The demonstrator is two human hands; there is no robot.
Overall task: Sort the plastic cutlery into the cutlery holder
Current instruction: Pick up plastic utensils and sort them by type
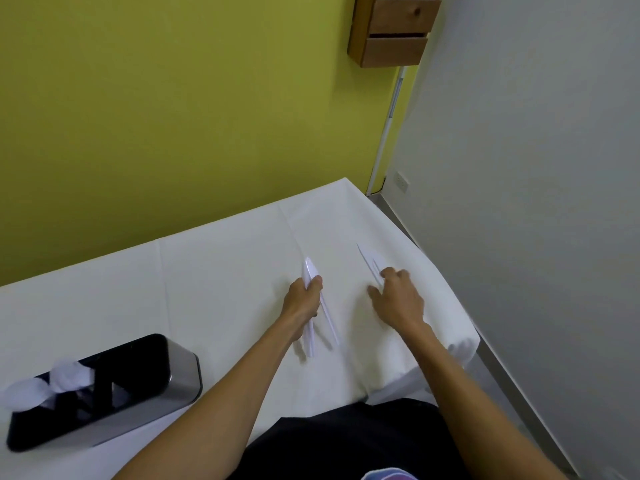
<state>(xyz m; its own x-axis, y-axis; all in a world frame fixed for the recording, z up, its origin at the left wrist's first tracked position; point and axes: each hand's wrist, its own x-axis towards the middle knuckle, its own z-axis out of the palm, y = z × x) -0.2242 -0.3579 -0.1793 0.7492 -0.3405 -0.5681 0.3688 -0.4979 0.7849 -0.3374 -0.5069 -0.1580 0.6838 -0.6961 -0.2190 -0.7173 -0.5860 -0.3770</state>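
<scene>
My left hand (304,299) grips a bunch of white plastic cutlery (317,306) over the white tablecloth; the heads stick out past my fingers and the handles trail back toward me. My right hand (398,299) rests on more white cutlery (369,265) lying on the cloth, its fingers curled over the handles while the tips point away. The cutlery holder (173,372), a long metal box with a black top, stands at the near left. White spoons (52,382) stick out of its left end.
The table (225,271) wears a white cloth and stands against a yellow-green wall. Its right edge drops off close beside my right hand, next to a grey wall. A wooden drawer unit (394,29) hangs high on the wall.
</scene>
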